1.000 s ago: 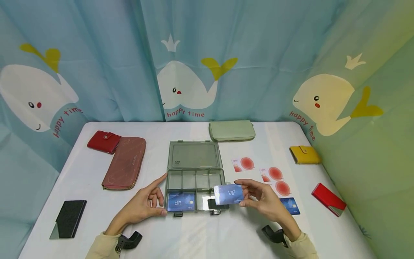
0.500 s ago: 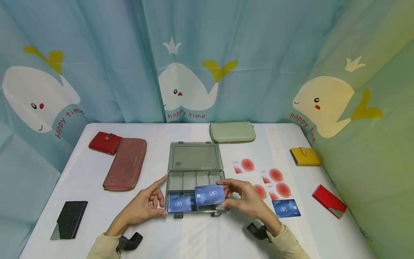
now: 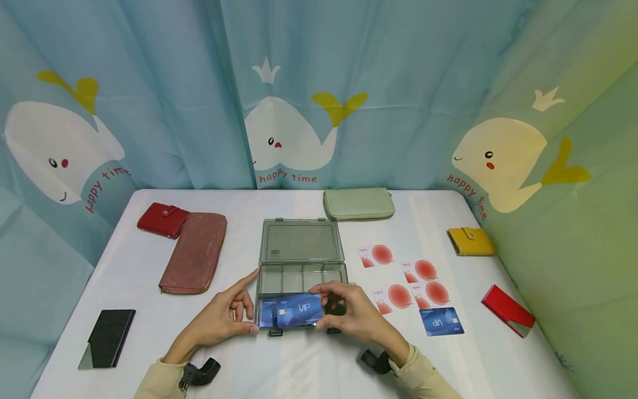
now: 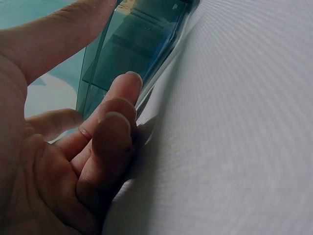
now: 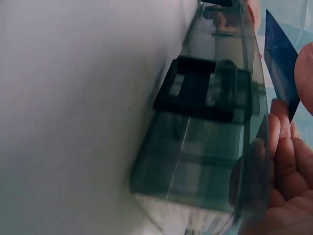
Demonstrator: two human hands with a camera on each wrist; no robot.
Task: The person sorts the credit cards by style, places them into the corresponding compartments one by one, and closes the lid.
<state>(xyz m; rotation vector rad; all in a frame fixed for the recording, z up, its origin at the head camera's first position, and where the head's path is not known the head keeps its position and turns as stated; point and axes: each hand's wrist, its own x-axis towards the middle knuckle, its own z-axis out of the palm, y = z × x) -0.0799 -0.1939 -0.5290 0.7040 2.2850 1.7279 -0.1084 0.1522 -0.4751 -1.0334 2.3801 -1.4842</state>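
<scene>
The right hand (image 3: pixel 351 311) pinched a blue VIP card (image 3: pixel 300 310) above the open box (image 3: pixel 292 279), partly covering a second blue card (image 3: pixel 267 314) in its front-left compartment; the left hand (image 3: pixel 221 315), thumb and forefinger spread, touched the box's left edge. Squaring the card to the compartment walls before lowering probably suited best. Rims ran close by; manoeuvring room lay over the white tabletop (image 3: pixel 304 368) in front.
</scene>
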